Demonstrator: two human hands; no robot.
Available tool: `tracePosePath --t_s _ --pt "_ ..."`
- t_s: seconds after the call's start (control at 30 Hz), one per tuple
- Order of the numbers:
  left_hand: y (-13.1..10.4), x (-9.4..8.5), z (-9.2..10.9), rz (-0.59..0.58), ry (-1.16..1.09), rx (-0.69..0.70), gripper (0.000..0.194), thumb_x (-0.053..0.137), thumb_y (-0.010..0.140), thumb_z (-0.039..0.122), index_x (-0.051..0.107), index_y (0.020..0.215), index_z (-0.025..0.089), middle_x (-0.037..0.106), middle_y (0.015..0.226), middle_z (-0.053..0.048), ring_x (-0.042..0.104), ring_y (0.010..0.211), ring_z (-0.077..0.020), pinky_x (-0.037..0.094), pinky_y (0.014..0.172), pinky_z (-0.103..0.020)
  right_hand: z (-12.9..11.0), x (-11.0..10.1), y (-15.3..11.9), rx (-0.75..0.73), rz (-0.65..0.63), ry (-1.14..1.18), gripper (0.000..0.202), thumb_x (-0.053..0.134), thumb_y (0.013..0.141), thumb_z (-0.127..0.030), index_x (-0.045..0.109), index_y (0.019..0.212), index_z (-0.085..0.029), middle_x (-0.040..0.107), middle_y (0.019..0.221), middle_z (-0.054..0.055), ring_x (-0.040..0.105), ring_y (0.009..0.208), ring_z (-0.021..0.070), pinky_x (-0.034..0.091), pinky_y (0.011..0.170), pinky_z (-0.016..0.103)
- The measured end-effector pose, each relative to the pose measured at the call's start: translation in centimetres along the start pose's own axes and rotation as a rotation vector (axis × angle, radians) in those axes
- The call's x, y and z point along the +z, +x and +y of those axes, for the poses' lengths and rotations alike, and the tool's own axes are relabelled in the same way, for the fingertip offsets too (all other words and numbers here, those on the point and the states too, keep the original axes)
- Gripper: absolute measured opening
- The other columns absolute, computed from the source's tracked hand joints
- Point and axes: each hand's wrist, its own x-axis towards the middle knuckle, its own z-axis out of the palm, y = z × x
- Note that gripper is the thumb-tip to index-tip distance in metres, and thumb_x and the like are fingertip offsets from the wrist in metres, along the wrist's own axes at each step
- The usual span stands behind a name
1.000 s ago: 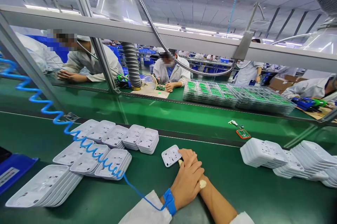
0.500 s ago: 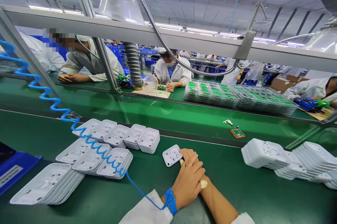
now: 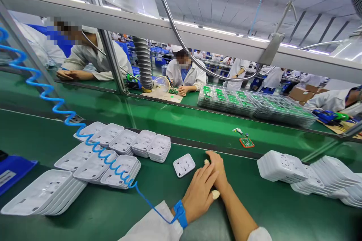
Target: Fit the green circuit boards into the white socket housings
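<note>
My left hand (image 3: 200, 192), with a blue wrist strap (image 3: 181, 214), lies over the green work surface with its fingers stretched out and nothing in it. A pale finger cot (image 3: 215, 194) covers its thumb tip. My right hand (image 3: 218, 167) is just beyond it, fingers extended, also without any object; the left fingertips overlap or touch its near side. Another pale cot (image 3: 206, 162) shows beside the right fingers. A single white plastic cover (image 3: 184, 165) with small holes lies flat to the left of both hands, touched by neither.
Stacked white covers (image 3: 124, 171) stand at left, more white stacks (image 3: 283, 166) at right. A coiled blue cord (image 3: 58, 105) hangs across the left. On the green conveyor lies a red-edged circuit board (image 3: 247, 142). Beyond are clear trays (image 3: 226, 99) and co-workers.
My right hand has moved away from the single cover, to the right. My left hand has slid partly off it, fingers more spread. The view has shifted slightly.
</note>
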Motion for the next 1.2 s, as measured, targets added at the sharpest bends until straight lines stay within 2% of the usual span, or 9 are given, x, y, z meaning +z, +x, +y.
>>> tracePosePath --t_s 0.07,0.2,0.3,0.5,0.67,0.83,1.0,1.1,1.2 --pt "-0.2 0.4 -0.4 -0.005 -0.011 -0.060 0.055 0.048 0.084 0.022 0.030 0.137 0.020 0.028 0.146 -0.011 0.024 0.135 -0.0274 0.030 0.105 -0.048 2.7 -0.8 1.5 0.098 0.005 -0.058 0.033 0.037 0.088 -0.024 0.053 0.117 -0.022 0.057 0.116 0.008 0.051 0.107 0.0253 0.041 0.089 0.043" --pt "-0.2 0.7 -0.6 -0.067 -0.014 -0.133 0.053 0.051 0.082 0.023 0.036 0.133 0.019 0.034 0.142 -0.012 0.029 0.132 -0.0292 0.031 0.105 -0.049 9.4 -3.8 4.7 0.498 -0.126 -0.364 0.043 0.041 0.085 -0.030 0.045 0.125 -0.015 0.051 0.126 0.011 0.046 0.116 0.0246 0.036 0.094 0.035" --pt "-0.1 0.7 -0.6 -0.061 -0.028 -0.148 0.048 0.051 0.084 0.029 0.039 0.129 0.018 0.037 0.139 -0.012 0.031 0.130 -0.0291 0.030 0.106 -0.048 13.2 -5.6 6.4 0.636 -0.186 -0.440 0.048 0.046 0.083 -0.035 0.043 0.126 -0.013 0.052 0.123 0.017 0.049 0.112 0.0299 0.040 0.088 0.039" --pt "0.0 0.8 -0.9 -0.044 -0.036 -0.179 0.042 0.050 0.084 0.034 0.043 0.123 0.018 0.040 0.135 -0.011 0.032 0.128 -0.0274 0.029 0.105 -0.044 15.5 -4.8 8.2 0.784 -0.291 -0.492 0.059 0.046 0.081 -0.052 0.047 0.122 -0.008 0.054 0.116 0.024 0.052 0.107 0.0381 0.041 0.082 0.045" --pt "0.2 0.8 -1.1 -0.044 -0.040 -0.209 0.042 0.049 0.085 0.036 0.042 0.122 0.017 0.040 0.134 -0.011 0.030 0.129 -0.0280 0.029 0.105 -0.044 15.6 -3.5 10.9 0.822 -0.357 -0.472 0.078 0.052 0.070 -0.066 0.047 0.122 -0.008 0.053 0.116 0.027 0.051 0.109 0.0375 0.041 0.083 0.043" --pt "0.5 0.7 -1.7 0.018 -0.078 -0.253 0.040 0.052 0.082 0.029 0.044 0.120 0.018 0.041 0.132 -0.010 0.030 0.128 -0.0282 0.029 0.105 -0.044 14.2 -4.1 11.9 0.752 -0.442 -0.233 0.073 0.051 0.069 -0.068 0.055 0.109 -0.008 0.064 0.097 0.018 0.061 0.087 0.0287 0.044 0.067 0.032" --pt "0.8 1.2 -2.9 0.153 -0.162 -0.301 0.035 0.048 0.083 0.022 0.045 0.118 0.017 0.045 0.125 -0.009 0.038 0.120 -0.0232 0.032 0.104 -0.039 7.7 -5.2 4.5 0.545 -0.388 -0.134 0.057 0.055 0.071 -0.056 0.052 0.110 -0.015 0.065 0.095 0.011 0.061 0.084 0.0247 0.042 0.069 0.030" --pt "1.0 1.6 -3.5 0.224 -0.215 -0.318 0.030 0.042 0.084 0.015 0.047 0.114 0.017 0.049 0.119 -0.008 0.043 0.113 -0.0198 0.036 0.101 -0.036 3.3 -6.5 -1.2 0.441 -0.505 -0.039 0.047 0.054 0.074 -0.051 0.050 0.108 -0.019 0.065 0.088 0.006 0.061 0.076 0.0208 0.042 0.065 0.028" --pt "1.1 1.6 -3.6 0.256 -0.231 -0.311 0.027 0.041 0.084 0.014 0.049 0.110 0.017 0.050 0.115 -0.008 0.045 0.110 -0.0194 0.037 0.098 -0.036 0.9 -7.8 -3.4 0.287 -0.484 -0.095 0.028 0.047 0.082 -0.045 0.054 0.095 -0.021 0.062 0.081 0.004 0.058 0.071 0.0190 0.040 0.063 0.029"
